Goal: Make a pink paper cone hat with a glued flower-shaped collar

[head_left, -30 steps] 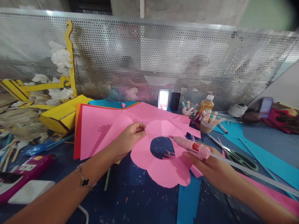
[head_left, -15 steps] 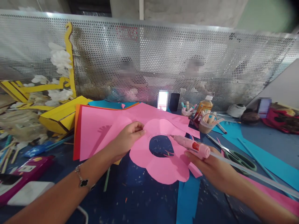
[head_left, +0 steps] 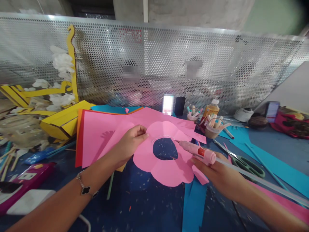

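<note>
A pink paper flower (head_left: 166, 174) with a round hole in its middle is held just above the dark blue table. My left hand (head_left: 131, 141) pinches its upper left edge between thumb and fingers. In my right hand (head_left: 217, 174) is a pink hot glue gun (head_left: 196, 151), with a long clear glue stick (head_left: 260, 182) sticking out of its back. The nozzle points left and meets the paper at the hole's upper right rim. A shiny line of glue (head_left: 164, 136) runs along the upper rim of the hole.
Behind the flower lie pink paper sheets (head_left: 96, 129). Green-handled scissors (head_left: 248, 165) lie to the right, near a cup of markers (head_left: 213, 129) and a bottle (head_left: 212, 109). A yellow frame (head_left: 73, 64) stands left. A perforated metal screen (head_left: 159, 64) closes the back.
The flower has turned and lifted slightly under the nozzle. The glue line on the hole's upper rim shows more clearly, and the paper scraps seen through the hole are now mostly covered.
</note>
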### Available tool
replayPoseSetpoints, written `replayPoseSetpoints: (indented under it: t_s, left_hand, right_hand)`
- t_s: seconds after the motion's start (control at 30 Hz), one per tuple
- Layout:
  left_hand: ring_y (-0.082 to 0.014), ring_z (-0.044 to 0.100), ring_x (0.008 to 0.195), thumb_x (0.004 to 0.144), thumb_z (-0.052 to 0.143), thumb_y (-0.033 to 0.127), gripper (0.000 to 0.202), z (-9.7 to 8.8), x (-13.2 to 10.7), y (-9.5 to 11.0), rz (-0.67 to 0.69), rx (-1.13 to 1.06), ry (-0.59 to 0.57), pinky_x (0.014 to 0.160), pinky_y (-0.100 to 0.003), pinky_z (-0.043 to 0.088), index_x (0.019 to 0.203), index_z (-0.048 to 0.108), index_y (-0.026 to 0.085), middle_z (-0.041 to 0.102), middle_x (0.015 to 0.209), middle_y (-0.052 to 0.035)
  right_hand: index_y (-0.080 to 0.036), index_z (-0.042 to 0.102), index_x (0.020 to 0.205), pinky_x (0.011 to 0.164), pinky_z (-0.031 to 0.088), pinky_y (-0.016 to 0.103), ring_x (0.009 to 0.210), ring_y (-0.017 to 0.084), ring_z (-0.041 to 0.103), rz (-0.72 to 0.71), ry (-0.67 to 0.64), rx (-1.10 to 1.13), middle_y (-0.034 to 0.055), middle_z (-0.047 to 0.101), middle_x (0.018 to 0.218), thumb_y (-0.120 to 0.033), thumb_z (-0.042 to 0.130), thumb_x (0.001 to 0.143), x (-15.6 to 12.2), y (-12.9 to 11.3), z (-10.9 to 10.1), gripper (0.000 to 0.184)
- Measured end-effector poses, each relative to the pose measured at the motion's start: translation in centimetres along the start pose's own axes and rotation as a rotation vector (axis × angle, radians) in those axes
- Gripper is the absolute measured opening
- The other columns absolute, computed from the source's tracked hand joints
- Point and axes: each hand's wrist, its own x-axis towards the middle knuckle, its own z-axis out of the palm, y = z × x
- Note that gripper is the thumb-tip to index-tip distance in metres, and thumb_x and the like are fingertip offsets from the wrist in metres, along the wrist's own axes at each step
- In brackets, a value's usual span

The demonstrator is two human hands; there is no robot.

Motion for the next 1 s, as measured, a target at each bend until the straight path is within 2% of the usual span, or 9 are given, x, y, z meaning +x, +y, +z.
replayPoseSetpoints:
  t_s: [0.1,0.2,0.33,0.47,0.67,0.87,1.0]
  left_hand:
    - [-0.0151,0.056,0.073,0.079,0.077,0.041,0.029,-0.1,0.0,-0.1,-0.008,-0.003,0.002,0.065,-0.028,0.042,0.088,0.059,0.019,0.061,0.083,0.0011]
    - [-0.0156,0.057,0.074,0.078,0.077,0.041,0.029,-0.2,0.0,-0.2,-0.006,-0.015,0.010,0.065,-0.028,0.043,0.089,0.060,0.019,0.063,0.084,0.0006]
    - [-0.0157,0.058,0.074,0.077,0.078,0.040,0.029,-0.2,0.1,-0.3,-0.001,-0.027,0.029,0.065,-0.028,0.044,0.088,0.061,0.019,0.063,0.083,0.0006]
    - [-0.0157,0.058,0.074,0.076,0.079,0.040,0.029,-0.1,0.2,-0.2,0.001,-0.037,0.039,0.064,-0.027,0.044,0.087,0.062,0.019,0.063,0.083,0.0007]
    - [-0.0157,0.059,0.074,0.077,0.078,0.038,0.027,-0.2,0.2,-0.4,0.006,-0.040,0.041,0.064,-0.027,0.045,0.089,0.062,0.019,0.064,0.084,0.0003]
    - [-0.0153,0.058,0.074,0.078,0.077,0.039,0.027,-0.2,0.0,-0.3,0.009,-0.025,0.048,0.064,-0.026,0.045,0.089,0.063,0.018,0.064,0.084,0.0001]
    - [-0.0151,0.058,0.073,0.077,0.077,0.039,0.028,-0.1,0.0,-0.2,0.000,-0.032,0.056,0.063,-0.026,0.045,0.089,0.062,0.019,0.064,0.084,0.0004]
  right_hand:
    - [-0.029,0.072,0.127,0.086,0.061,0.036,0.099,0.026,0.073,0.021,-0.044,0.029,0.0051,0.079,0.106,-0.036,0.046,0.105,-0.1,0.2,0.1,0.035]
    - [-0.029,0.073,0.125,0.089,0.061,0.035,0.103,0.027,0.073,0.046,-0.029,0.029,0.0057,0.079,0.107,-0.038,0.047,0.104,0.0,0.4,0.3,0.034]
    - [-0.029,0.070,0.132,0.093,0.059,0.033,0.105,0.026,0.073,0.037,0.008,0.018,0.0052,0.078,0.108,-0.039,0.050,0.104,0.3,1.0,0.7,0.036]
    - [-0.030,0.064,0.142,0.096,0.059,0.034,0.108,0.026,0.072,0.020,-0.012,0.045,0.0042,0.078,0.111,-0.038,0.050,0.105,0.3,1.4,0.9,0.041]
    - [-0.031,0.063,0.143,0.101,0.058,0.037,0.118,0.028,0.070,0.030,-0.019,0.113,0.0041,0.077,0.119,-0.038,0.051,0.104,0.3,1.3,1.0,0.041]
    - [-0.032,0.059,0.147,0.110,0.053,0.046,0.128,0.031,0.064,0.022,-0.022,0.101,0.0045,0.073,0.132,-0.041,0.051,0.104,0.4,0.7,0.6,0.045]
    - [-0.031,0.062,0.144,0.109,0.054,0.044,0.125,0.029,0.066,0.022,-0.010,0.089,0.0045,0.076,0.127,-0.041,0.051,0.103,0.4,0.6,0.4,0.043]
